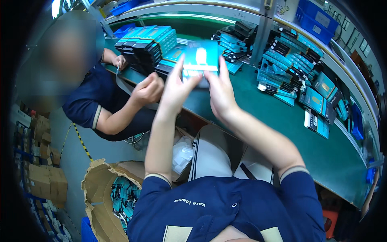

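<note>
A flat teal box [201, 54] with a pale picture on its front is held up between both my hands, above the near edge of the green table. My left hand [178, 86] grips its left side, the thumb laid across the lower front. On the opposite side my right hand [221, 90] closes on the right edge, its thumb also on the lower front. The box is slightly blurred, and my fingers behind it are hidden. Just beyond it stands a neat stack of teal and black boxes [151, 44].
Piles of similar boxes lie on the table [250, 101], including a large leaning pile [288, 64] at the right. A co-worker [92, 88] sits at the left, one hand [149, 88] near my left forearm. An open carton [96, 197] of small teal packets stands at lower left.
</note>
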The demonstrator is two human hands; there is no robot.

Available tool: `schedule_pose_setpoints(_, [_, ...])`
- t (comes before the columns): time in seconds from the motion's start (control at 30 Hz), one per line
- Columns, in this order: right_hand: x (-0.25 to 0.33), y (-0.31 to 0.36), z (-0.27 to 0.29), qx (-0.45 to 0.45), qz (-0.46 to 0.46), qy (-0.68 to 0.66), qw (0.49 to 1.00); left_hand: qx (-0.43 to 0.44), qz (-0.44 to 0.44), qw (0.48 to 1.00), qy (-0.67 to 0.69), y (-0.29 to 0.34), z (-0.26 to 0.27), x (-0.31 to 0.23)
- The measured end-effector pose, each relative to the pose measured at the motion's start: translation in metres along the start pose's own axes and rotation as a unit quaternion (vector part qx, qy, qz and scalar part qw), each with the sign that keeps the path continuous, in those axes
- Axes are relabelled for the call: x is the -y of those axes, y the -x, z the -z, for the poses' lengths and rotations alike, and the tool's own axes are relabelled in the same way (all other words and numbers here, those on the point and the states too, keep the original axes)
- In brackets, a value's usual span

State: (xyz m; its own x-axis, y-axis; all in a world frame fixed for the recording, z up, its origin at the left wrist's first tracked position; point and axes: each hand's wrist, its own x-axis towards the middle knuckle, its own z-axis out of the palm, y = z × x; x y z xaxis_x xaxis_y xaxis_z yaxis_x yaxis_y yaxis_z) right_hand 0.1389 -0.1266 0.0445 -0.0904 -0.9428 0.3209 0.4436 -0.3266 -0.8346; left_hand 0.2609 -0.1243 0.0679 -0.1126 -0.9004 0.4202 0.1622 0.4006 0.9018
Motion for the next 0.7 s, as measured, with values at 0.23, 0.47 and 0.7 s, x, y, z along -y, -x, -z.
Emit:
schedule_pose_setpoints(0.23, [-0.049, -0.084, -0.089, -0.069, -0.135, 0.196, 0.969, -0.229, -0.218, 0.851, -0.418, 0.017, 0.061, -0.003])
schedule_pose_setpoints(0.47, [-0.075, -0.054, -0.083, -0.015, -0.018, 0.151, 0.988, -0.282, -0.089, 0.892, -0.341, 0.106, 0.131, 0.034])
schedule_pose_setpoints(0.7, [-0.084, 0.031, -0.006, 0.211, 0.098, 0.381, 0.895, -0.309, -0.102, 0.852, -0.410, 0.124, 0.159, -0.020])
